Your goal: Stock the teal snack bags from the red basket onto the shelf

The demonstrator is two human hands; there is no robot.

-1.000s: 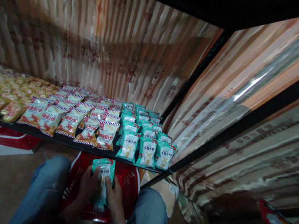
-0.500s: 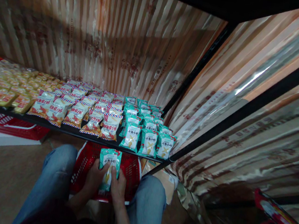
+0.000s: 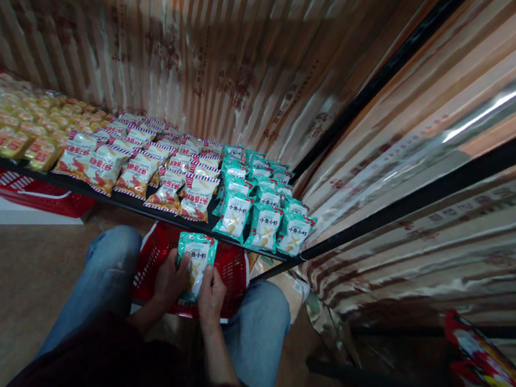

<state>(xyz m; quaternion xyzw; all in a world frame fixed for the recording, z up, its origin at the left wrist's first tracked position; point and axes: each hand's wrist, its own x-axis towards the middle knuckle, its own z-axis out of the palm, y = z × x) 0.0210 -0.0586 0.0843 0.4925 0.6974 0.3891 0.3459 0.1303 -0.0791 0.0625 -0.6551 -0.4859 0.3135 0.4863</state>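
A teal and white snack bag (image 3: 197, 260) is held upright between my two hands, its printed front facing me. My left hand (image 3: 171, 279) grips its left side, thumb over the front. On the opposite edge my right hand (image 3: 212, 294) is closed, the fingers partly hidden behind the bag. Below it, between my knees, sits a red plastic basket (image 3: 148, 261); its inside is mostly covered by my hands and the bag. Just beyond, matching teal snack bags (image 3: 265, 225) stand in rows at the right end of a black shelf (image 3: 132, 203).
Orange and white snack bags (image 3: 136, 173) and yellow packaged items (image 3: 7, 136) fill the shelf leftward. Another red basket (image 3: 46, 197) lies under it, by a white box (image 3: 24, 214). Black frame bars (image 3: 413, 183) slant at right, near colourful packages (image 3: 487, 360). Striped sheeting hangs behind.
The view has tilted down and shifted, so the shelf appears higher. Both hands still hold the bag; my right thumb has slid from its front toward the right edge.
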